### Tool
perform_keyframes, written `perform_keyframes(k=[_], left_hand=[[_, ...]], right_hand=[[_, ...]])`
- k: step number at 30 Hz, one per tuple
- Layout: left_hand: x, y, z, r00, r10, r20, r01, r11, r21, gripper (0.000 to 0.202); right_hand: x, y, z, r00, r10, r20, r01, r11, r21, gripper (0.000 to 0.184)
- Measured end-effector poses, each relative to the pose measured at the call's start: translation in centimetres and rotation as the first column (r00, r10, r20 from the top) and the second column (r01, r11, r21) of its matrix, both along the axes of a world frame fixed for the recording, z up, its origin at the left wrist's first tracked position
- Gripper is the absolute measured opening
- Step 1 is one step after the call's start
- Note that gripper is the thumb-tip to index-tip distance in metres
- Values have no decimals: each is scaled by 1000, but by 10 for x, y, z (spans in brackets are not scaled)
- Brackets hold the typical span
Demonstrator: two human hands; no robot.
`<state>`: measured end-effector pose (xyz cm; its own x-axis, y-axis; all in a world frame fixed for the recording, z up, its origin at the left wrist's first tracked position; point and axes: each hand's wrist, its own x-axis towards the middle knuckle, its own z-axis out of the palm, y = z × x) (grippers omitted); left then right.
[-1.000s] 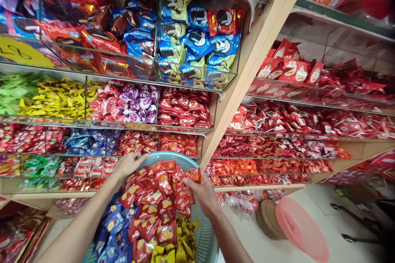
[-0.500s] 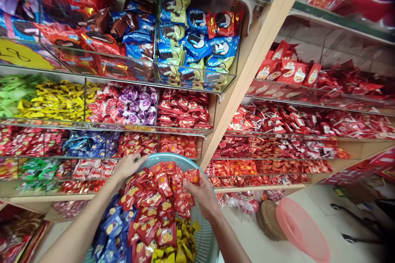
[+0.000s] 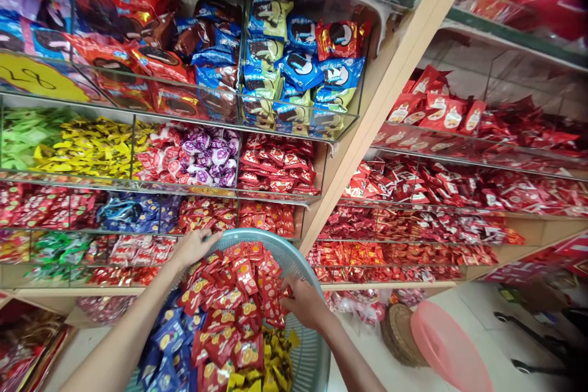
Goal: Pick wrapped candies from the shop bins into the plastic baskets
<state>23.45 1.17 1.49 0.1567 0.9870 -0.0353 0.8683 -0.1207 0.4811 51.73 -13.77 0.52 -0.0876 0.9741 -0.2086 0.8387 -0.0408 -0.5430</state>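
A green plastic basket (image 3: 301, 257) full of wrapped candies sits low in front of me. My left hand (image 3: 195, 247) is closed over its far left rim. Inside at the right, my right hand (image 3: 305, 303) curls thumb and fingers against the edge of the red candy packets (image 3: 271, 282); some fingertips are hidden there. Orange slices are printed on the red packets (image 3: 248, 352) in the middle. Blue candy packets (image 3: 169, 337) fill the basket's left side, and yellow wrapped candies (image 3: 278, 355) lie at the lower right.
Glass-fronted shelves hold purple-and-white candies (image 3: 211, 156), yellow candies (image 3: 96, 147) and blue cookie packs (image 3: 301, 70). A slanting wooden post (image 3: 362, 141) separates them from shelves of red packets (image 3: 448, 110). On the floor at right stand a pink basin (image 3: 448, 346) and a brown woven stool (image 3: 399, 334).
My right hand has moved down and slightly right, and the red packet it held up by the rim no longer shows raised. The left hand stays on the rim. The view has shifted slightly.
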Motion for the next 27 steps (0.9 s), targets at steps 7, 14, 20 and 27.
perform_keyframes(k=[7, 14, 20, 27], left_hand=[[0, 1, -1, 1000, 0, 0, 0, 1000, 7, 43], [-5, 4, -11, 1000, -3, -5, 3, 1000, 15, 40], [-4, 2, -7, 999, 6, -42, -5, 1000, 17, 41], [-2, 1, -3, 999, -2, -35, 3, 1000, 18, 47]], right_hand=[[0, 10, 9, 981, 24, 193, -26, 1000, 10, 13], [3, 94, 29, 753, -318, -576, 340, 938, -72, 13], [-5, 171, 5, 540, -583, -607, 393, 812, -430, 18], [-10, 193, -14, 328, -686, -650, 352, 727, -590, 23]])
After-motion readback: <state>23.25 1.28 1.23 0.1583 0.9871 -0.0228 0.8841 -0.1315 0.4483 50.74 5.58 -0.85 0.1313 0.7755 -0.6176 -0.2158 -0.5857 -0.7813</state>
